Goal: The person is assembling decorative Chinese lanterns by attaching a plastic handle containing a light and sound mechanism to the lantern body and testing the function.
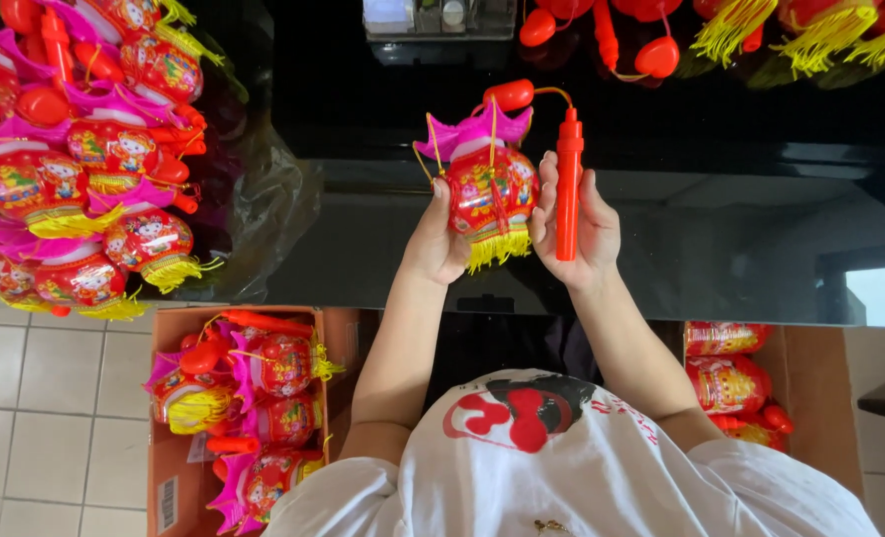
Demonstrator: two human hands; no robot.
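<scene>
I hold a small red toy lantern (489, 189) with a pink top and yellow fringe over the black glossy table (721, 229). My left hand (433, 244) grips the lantern's left side. My right hand (577, 234) holds its right side and clasps the red stick handle (568, 184), which stands upright. A yellow cord runs from the handle's top to a red oval piece (509, 94) above the lantern.
A heap of like lanterns (75, 159) lies in clear plastic at the left of the table. Below it a cardboard box (169, 467) holds more lanterns. Another box (736, 383) with lantern bodies stands at right. Red handles and yellow fringes (761, 35) lie along the far edge.
</scene>
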